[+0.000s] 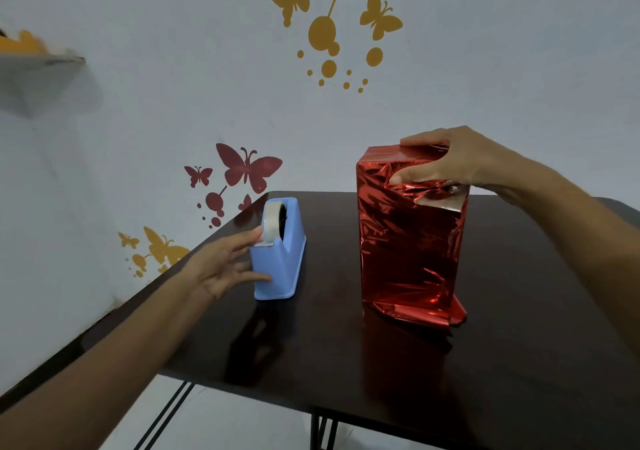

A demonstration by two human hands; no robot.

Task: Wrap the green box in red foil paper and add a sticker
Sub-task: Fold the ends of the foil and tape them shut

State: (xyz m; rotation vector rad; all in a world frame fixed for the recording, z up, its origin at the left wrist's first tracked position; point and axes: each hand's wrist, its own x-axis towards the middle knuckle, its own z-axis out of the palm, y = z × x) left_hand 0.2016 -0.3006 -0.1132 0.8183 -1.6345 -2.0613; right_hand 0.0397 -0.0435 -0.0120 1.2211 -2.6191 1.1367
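The right hand (450,162) grips the foil-wrapped box (408,241); left hand (225,266), fingers spread, apparently touches the tape dispenser (280,269).

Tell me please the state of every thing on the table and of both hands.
Foil-wrapped box: upright, bottom flap sticking out.
Tape dispenser: upright, roll loaded.
Left hand: fingers straight, touching the tape dispenser.
Right hand: grips the box top, thumb pressing the foil fold.
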